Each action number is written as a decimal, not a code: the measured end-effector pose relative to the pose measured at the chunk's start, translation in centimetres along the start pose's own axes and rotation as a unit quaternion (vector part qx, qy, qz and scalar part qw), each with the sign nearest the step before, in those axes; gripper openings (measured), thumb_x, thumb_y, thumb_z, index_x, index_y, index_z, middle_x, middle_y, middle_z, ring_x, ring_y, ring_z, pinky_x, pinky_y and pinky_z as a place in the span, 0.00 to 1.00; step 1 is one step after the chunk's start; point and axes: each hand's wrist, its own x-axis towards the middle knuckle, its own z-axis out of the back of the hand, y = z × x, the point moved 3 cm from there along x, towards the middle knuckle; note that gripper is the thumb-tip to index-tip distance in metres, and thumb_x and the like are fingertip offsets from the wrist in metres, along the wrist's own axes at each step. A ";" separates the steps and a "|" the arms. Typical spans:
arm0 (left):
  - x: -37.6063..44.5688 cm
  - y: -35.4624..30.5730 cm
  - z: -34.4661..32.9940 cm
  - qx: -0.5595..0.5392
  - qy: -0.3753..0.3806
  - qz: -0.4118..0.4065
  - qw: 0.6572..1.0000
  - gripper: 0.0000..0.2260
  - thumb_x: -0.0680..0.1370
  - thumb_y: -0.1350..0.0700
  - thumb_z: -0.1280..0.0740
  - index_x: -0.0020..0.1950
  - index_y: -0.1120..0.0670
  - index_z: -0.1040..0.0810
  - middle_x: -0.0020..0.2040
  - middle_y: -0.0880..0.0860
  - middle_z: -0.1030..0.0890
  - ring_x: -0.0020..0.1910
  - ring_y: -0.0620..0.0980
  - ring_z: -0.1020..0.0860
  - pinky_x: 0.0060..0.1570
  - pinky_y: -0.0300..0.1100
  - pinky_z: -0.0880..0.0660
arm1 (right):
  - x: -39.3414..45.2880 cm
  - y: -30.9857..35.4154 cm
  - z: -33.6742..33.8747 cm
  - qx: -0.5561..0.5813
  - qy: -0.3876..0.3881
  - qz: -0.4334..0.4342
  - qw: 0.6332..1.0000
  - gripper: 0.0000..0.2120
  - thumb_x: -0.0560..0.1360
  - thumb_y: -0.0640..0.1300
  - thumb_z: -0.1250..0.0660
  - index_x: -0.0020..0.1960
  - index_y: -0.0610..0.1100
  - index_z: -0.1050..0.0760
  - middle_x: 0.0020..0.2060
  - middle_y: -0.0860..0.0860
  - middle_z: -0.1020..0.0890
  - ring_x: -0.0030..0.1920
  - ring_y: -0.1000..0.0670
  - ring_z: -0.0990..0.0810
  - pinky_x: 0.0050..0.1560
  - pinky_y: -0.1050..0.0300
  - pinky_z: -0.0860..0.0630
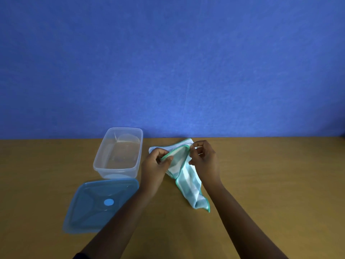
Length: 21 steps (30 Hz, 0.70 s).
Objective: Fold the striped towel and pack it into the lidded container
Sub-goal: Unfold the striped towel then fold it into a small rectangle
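On the wooden surface [261, 174], both hands, left hand [155, 165] and right hand [204, 159], pinch the green-edged striped towel [188, 184], only loosely gathered, while the clear container [119, 152] stands empty beside its blue lid [100, 202], so folding, packing and closing remain.

Towel [188, 186]: white w/ pale aqua/light-blue stripes, broad bands running lengthwise; edge stitching is a stronger teal-green, seen all along the hem & round the lifted corner. Container [116, 168]: clear, colourless plastic, slightly milky at the walls & rim, so the tan of the tabletop shows thru its base. Lid [89, 208]: translucent blue, darker than the towel's stripes, w/ a brighter sky-blue round dot approx. at its centre; raised ridges read as deeper blue lines. Tabletop [270, 174]: plain ochre/mustard brown, no grain pattern visible. Wall [168, 62] behind: flat royal blue, lighter toward the bottom centre.
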 end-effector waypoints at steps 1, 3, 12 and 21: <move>0.1 -0.3 0.1 -0.010 0.008 -0.006 1.000 0.04 0.73 0.65 0.31 0.41 0.56 0.23 0.36 0.49 0.22 0.37 0.48 0.26 0.40 0.38 0.29 | -0.1 0.0 0.1 -0.031 0.001 0.012 0.999 0.08 0.72 0.41 0.33 0.43 0.53 0.27 0.37 0.56 0.23 0.34 0.59 0.22 0.39 0.54 0.25; 0.3 -1.1 0.1 -0.021 0.037 -0.027 0.999 0.10 0.72 0.65 0.31 0.39 0.50 0.24 0.35 0.45 0.23 0.35 0.41 0.26 0.38 0.34 0.30 | -0.3 0.5 -0.1 -0.101 0.052 0.067 0.991 0.15 0.68 0.40 0.30 0.53 0.49 0.26 0.47 0.54 0.28 0.46 0.55 0.24 0.47 0.58 0.27; 1.0 -2.6 0.0 -0.115 0.048 -0.026 0.992 0.20 0.69 0.68 0.28 0.46 0.46 0.33 0.48 0.55 0.25 0.43 0.46 0.24 0.43 0.33 0.26 | -0.8 2.8 -1.6 -0.131 0.128 0.101 0.978 0.08 0.73 0.39 0.33 0.51 0.43 0.20 0.37 0.54 0.21 0.33 0.61 0.25 0.35 0.75 0.32; 0.3 -2.2 -0.7 -0.152 0.059 -0.022 0.986 0.22 0.67 0.55 0.29 0.57 0.49 0.33 0.54 0.48 0.26 0.49 0.43 0.24 0.47 0.34 0.26 | -0.2 4.2 -1.0 -0.085 0.097 0.109 0.986 0.05 0.71 0.41 0.30 0.37 0.46 0.24 0.30 0.52 0.23 0.31 0.54 0.28 0.33 0.62 0.33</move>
